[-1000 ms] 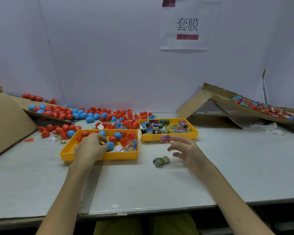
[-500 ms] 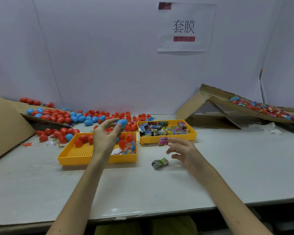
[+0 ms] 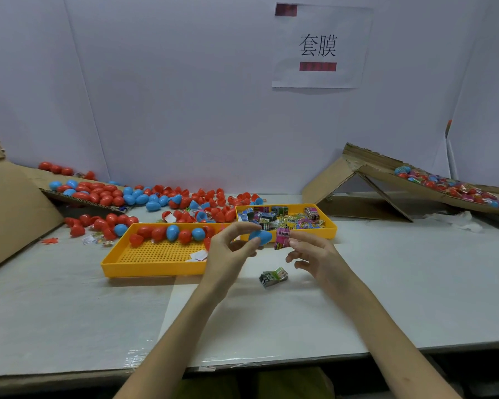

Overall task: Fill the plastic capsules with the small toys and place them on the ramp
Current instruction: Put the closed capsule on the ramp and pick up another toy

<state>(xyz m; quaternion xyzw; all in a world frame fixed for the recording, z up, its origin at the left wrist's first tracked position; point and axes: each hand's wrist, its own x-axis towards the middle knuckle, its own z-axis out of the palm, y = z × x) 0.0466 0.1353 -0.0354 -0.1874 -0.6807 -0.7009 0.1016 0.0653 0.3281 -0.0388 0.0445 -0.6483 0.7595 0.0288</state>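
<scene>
Left hand (image 3: pixel 231 250) pinches the blue capsule (image 3: pixel 261 237) and right hand (image 3: pixel 314 254) pinches the pink toy (image 3: pixel 282 239) just beside it, above the bench (image 3: pixel 386 283), so the toy should go in straight and gently, without squashing.

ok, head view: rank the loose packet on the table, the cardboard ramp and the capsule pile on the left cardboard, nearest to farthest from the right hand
1. loose packet: on the table, just left of the right hand.
2. cardboard ramp: back right, by the wall.
3. capsule pile: far left, by the wall.
</scene>
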